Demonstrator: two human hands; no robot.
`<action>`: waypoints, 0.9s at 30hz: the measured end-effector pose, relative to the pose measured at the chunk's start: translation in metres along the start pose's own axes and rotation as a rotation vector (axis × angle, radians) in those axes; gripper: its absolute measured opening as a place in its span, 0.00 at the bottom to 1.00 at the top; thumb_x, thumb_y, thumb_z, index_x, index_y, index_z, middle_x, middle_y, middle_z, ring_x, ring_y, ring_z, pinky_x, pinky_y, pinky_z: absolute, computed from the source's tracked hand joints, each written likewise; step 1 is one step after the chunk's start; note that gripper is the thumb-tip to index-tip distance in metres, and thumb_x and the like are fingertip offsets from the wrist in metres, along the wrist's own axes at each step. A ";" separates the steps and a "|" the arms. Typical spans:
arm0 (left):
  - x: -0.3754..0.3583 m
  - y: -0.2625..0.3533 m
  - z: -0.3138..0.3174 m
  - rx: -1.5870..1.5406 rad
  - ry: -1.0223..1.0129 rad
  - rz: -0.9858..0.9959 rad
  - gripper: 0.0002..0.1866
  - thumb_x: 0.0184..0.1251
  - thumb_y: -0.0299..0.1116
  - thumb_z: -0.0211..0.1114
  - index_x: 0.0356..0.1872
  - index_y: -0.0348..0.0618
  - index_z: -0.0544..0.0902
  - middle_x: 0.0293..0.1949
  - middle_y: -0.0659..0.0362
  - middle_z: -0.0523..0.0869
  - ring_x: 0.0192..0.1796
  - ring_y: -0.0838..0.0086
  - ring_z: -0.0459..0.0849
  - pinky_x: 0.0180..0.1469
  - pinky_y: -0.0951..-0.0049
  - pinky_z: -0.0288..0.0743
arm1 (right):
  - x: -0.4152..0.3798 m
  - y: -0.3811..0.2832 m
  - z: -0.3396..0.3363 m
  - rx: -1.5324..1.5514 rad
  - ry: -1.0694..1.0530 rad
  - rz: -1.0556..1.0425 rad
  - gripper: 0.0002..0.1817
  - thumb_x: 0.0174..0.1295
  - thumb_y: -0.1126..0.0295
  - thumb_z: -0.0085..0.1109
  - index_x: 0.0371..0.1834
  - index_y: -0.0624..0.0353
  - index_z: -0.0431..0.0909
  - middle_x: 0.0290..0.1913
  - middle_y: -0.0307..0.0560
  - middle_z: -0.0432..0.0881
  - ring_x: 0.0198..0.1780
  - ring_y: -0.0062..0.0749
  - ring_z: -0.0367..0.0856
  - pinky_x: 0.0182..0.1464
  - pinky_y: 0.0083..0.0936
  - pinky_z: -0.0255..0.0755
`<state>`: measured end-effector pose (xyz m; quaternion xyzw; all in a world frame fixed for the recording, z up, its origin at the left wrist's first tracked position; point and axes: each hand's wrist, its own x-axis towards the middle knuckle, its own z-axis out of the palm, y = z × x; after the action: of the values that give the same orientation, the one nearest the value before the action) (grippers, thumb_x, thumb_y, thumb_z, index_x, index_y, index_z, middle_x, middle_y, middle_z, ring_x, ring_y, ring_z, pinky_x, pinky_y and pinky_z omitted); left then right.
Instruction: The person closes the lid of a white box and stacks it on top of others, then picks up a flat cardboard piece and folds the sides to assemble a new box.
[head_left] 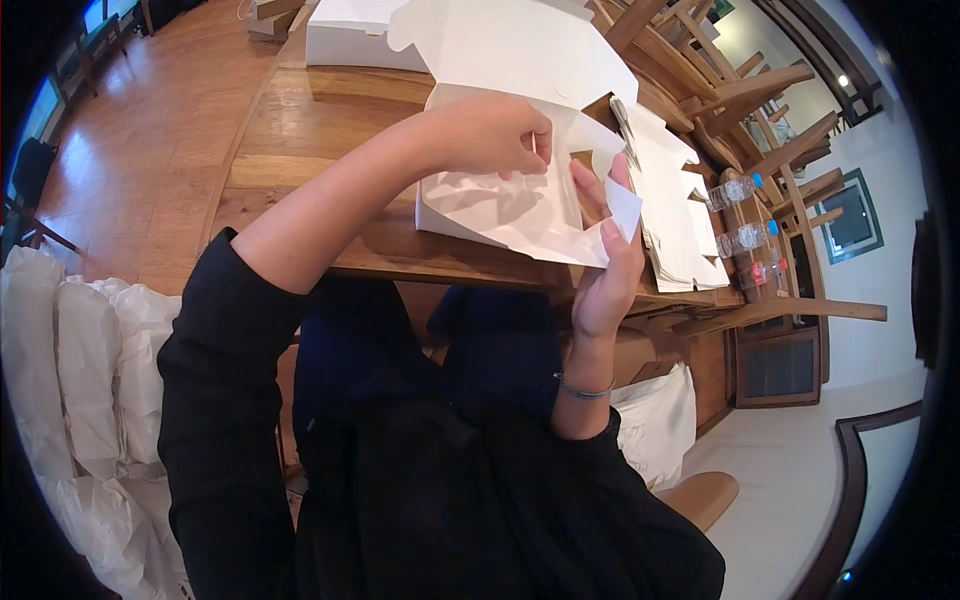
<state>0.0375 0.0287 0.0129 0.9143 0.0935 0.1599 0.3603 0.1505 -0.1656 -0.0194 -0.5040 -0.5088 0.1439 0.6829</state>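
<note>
An open white cardboard box [462,222] stands on the wooden table in front of me, its lid [510,45] folded back to the far side. My left hand [497,135] is over the inside of the box with its fingers curled in. Whether anything is between those fingertips I cannot make out. My right hand [608,268] grips the box's right side flap [622,210], thumb outside and fingers on the inner side. That side wall is bent and partly folded. Shadows of the hand fall on the white inside of the box.
A stack of flat white cartons [680,215] lies right of the box. Beyond it are water bottles [748,238] and upturned wooden chairs [755,100]. Another white box [362,40] stands at the back left. White wrapped bundles [90,360] are piled at my left.
</note>
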 end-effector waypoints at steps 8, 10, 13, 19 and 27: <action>0.002 0.013 0.001 0.037 -0.023 -0.107 0.25 0.70 0.38 0.70 0.65 0.43 0.77 0.51 0.51 0.90 0.51 0.54 0.88 0.55 0.58 0.79 | -0.003 -0.004 -0.014 -0.152 0.071 0.216 0.29 0.85 0.62 0.45 0.79 0.73 0.66 0.74 0.57 0.75 0.75 0.32 0.72 0.79 0.27 0.58; 0.005 0.034 -0.004 -0.045 -0.091 -0.264 0.29 0.69 0.34 0.68 0.71 0.46 0.74 0.52 0.51 0.89 0.51 0.55 0.89 0.53 0.58 0.80 | -0.004 0.001 -0.019 -0.144 0.112 0.210 0.28 0.85 0.60 0.47 0.78 0.69 0.70 0.64 0.49 0.84 0.63 0.22 0.77 0.68 0.20 0.66; 0.024 0.029 0.003 0.129 -0.168 -0.142 0.28 0.68 0.28 0.63 0.70 0.52 0.77 0.50 0.53 0.90 0.48 0.58 0.89 0.49 0.59 0.81 | -0.003 0.002 -0.024 -0.137 0.135 0.237 0.26 0.85 0.60 0.47 0.76 0.69 0.73 0.61 0.47 0.85 0.58 0.19 0.78 0.64 0.19 0.69; 0.061 0.029 0.013 0.273 -0.319 -0.105 0.23 0.65 0.26 0.62 0.61 0.53 0.85 0.49 0.55 0.90 0.46 0.64 0.89 0.45 0.62 0.84 | 0.001 0.011 -0.040 -0.251 0.144 0.273 0.18 0.80 0.65 0.58 0.60 0.69 0.85 0.49 0.42 0.88 0.48 0.17 0.80 0.54 0.18 0.72; 0.041 0.021 -0.003 -0.048 -0.341 -0.136 0.16 0.64 0.29 0.71 0.51 0.39 0.81 0.50 0.54 0.90 0.47 0.66 0.88 0.45 0.68 0.87 | 0.013 0.003 -0.028 -0.331 0.217 0.199 0.11 0.73 0.67 0.69 0.43 0.66 0.88 0.36 0.34 0.86 0.37 0.11 0.76 0.41 0.14 0.69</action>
<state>0.0757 0.0266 0.0387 0.9109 0.0890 -0.0202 0.4024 0.1811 -0.1701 -0.0141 -0.6693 -0.3970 0.0701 0.6241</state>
